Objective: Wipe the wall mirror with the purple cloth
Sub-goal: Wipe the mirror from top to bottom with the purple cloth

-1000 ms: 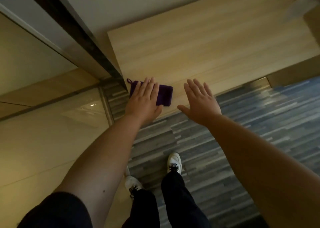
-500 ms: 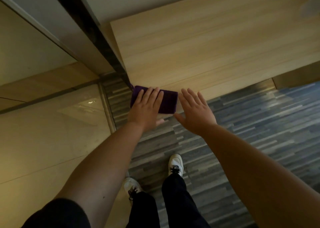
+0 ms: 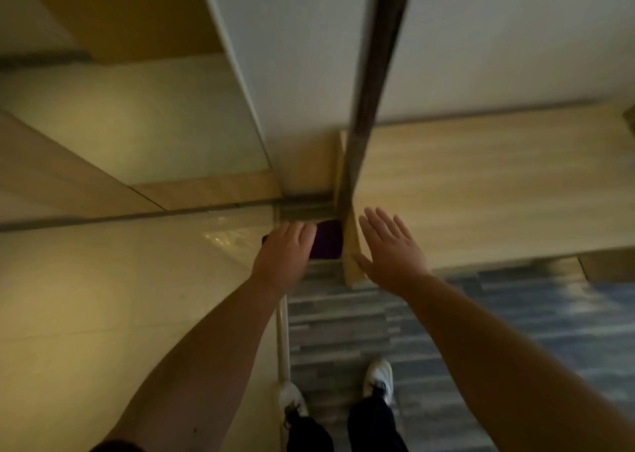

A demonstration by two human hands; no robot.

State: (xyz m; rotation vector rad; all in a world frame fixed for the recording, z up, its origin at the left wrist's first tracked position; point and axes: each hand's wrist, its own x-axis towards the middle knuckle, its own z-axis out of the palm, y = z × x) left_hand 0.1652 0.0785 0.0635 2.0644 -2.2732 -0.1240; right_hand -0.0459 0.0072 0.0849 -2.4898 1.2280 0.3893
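My left hand (image 3: 285,255) is curled over the purple cloth (image 3: 328,242) and holds it in the air just left of the wooden bench's end; most of the cloth is hidden under my fingers. My right hand (image 3: 388,252) is flat with its fingers spread, holding nothing, over the near left corner of the bench (image 3: 498,183). A dark vertical frame strip (image 3: 374,73) runs up the wall above the cloth. The pale panel (image 3: 292,73) to its left may be the mirror; I cannot tell for sure.
The light wooden bench fills the right middle against a white wall (image 3: 515,39). Glossy beige tile floor (image 3: 103,297) lies to the left and grey striped carpet (image 3: 343,331) below. My white shoes (image 3: 378,376) stand on the carpet.
My left hand has closed on the purple cloth and lifted it off the bench to the left. The view has swung left and up towards the wall. My right hand stays open.
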